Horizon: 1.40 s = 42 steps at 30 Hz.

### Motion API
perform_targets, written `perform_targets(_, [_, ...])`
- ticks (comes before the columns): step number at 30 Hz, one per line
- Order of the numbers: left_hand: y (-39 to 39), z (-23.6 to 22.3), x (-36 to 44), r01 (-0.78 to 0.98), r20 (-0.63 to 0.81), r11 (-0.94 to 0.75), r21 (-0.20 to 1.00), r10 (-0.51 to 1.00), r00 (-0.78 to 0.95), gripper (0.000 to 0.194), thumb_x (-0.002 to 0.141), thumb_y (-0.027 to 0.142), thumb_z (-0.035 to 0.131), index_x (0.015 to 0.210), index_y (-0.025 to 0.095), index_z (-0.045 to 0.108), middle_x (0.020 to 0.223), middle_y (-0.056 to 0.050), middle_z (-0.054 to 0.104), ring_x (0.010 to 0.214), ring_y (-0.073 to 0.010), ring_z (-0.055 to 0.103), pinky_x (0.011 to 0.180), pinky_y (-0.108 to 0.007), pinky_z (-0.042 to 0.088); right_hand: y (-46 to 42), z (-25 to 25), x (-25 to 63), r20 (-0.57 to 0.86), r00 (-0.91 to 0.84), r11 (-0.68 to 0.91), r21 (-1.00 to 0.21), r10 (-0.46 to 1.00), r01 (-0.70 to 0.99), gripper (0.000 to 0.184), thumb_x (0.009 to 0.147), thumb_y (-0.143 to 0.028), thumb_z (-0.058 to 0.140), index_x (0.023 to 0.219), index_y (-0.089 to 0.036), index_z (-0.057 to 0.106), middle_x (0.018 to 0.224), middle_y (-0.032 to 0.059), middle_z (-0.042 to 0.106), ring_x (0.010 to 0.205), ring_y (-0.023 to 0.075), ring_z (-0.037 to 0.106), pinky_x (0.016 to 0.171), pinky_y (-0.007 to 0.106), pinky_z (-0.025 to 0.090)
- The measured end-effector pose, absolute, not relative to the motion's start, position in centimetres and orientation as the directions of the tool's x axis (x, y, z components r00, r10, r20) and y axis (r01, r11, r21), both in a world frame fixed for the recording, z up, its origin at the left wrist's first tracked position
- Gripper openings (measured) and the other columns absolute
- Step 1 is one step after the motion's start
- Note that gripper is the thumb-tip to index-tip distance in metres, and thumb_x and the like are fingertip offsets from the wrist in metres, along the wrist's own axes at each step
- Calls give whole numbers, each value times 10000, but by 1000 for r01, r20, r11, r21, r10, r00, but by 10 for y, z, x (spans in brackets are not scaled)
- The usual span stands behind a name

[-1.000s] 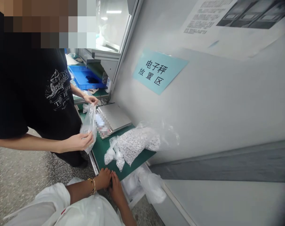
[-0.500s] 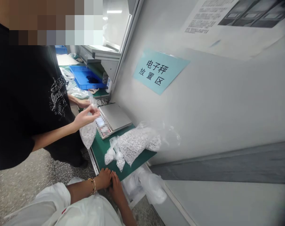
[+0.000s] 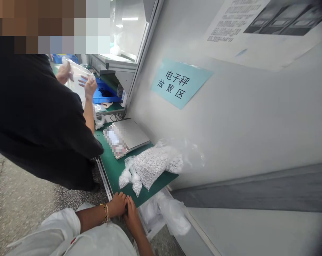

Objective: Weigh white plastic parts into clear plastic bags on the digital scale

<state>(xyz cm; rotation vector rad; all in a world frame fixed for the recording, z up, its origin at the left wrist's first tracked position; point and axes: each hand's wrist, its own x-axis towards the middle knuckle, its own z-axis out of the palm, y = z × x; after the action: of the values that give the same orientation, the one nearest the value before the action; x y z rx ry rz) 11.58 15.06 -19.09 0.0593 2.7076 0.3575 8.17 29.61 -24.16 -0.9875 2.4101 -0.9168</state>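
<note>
My left hand [image 3: 118, 204], with a bracelet at the wrist, rests on the near edge of the green mat [image 3: 111, 167], fingers curled under with nothing visible in them. My right hand [image 3: 131, 215] lies against it, fingers stretched out and empty. Just beyond them lie clear bags of small white parts [image 3: 152, 164]. A flat electronic scale [image 3: 130, 135] stands farther back on the mat. A co-worker in a black T-shirt [image 3: 38, 117] stands at the left, turned away, holding up a clear plastic bag [image 3: 75, 76] with both hands.
A grey wall with a blue paper sign [image 3: 180, 83] runs along the right. A blue tray [image 3: 104, 94] sits on the bench behind the scale. Empty plastic bags [image 3: 174, 215] hang below the table's end. Speckled floor lies to the left.
The co-worker has turned away from the scale and lifted the clear bag up toward the far bench. My hands have stayed at the mat's edge.
</note>
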Motion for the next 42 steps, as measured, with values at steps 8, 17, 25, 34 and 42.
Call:
perform_targets(8, [151, -178, 112, -27, -443, 962, 272, 101, -891, 528, 899, 351, 450, 1345, 68, 464, 1247, -215, 539, 1090, -309, 477, 838, -451, 399, 297, -245, 82, -93, -677, 542, -682, -730, -491, 733, 657, -12, 390, 1378, -135, 442, 1458, 119, 393, 1384, 207, 309, 1145, 419, 283])
perform_targets(17, [150, -173, 110, -1, -468, 967, 255, 122, -875, 532, 895, 354, 442, 1347, 74, 455, 1263, -215, 529, 1085, -295, 478, 835, -434, 396, 299, -256, 78, -84, -667, 527, -688, -740, -499, 714, 664, -41, 402, 1371, -124, 453, 1423, 131, 437, 1378, 238, 321, 1144, 460, 282])
perform_targets(25, [151, -161, 108, -42, -513, 965, 259, 101, -852, 563, 887, 371, 470, 1355, 58, 439, 1278, -188, 520, 1150, -292, 457, 898, -425, 389, 301, -261, 76, -64, -660, 510, -692, -748, -511, 647, 720, -91, 408, 1364, -124, 461, 1426, 130, 434, 1370, 234, 337, 1139, 444, 297])
perform_targets(34, [151, -166, 109, -45, -509, 968, 249, 91, -856, 589, 894, 410, 469, 1371, 67, 425, 1263, -189, 529, 1148, -296, 464, 899, -430, 391, 304, -269, 74, -49, -656, 503, -686, -753, -526, 653, 720, -79, 398, 1369, -117, 454, 1437, 131, 419, 1373, 232, 332, 1139, 431, 301])
perform_targets(42, [152, -181, 109, -25, -455, 974, 224, 82, -886, 526, 904, 391, 461, 1318, 68, 486, 1214, -188, 563, 1115, -288, 495, 866, -419, 415, 304, -272, 74, -45, -645, 511, -653, -763, -559, 678, 685, -65, 385, 1360, -64, 453, 1437, 151, 414, 1372, 231, 334, 1139, 417, 302])
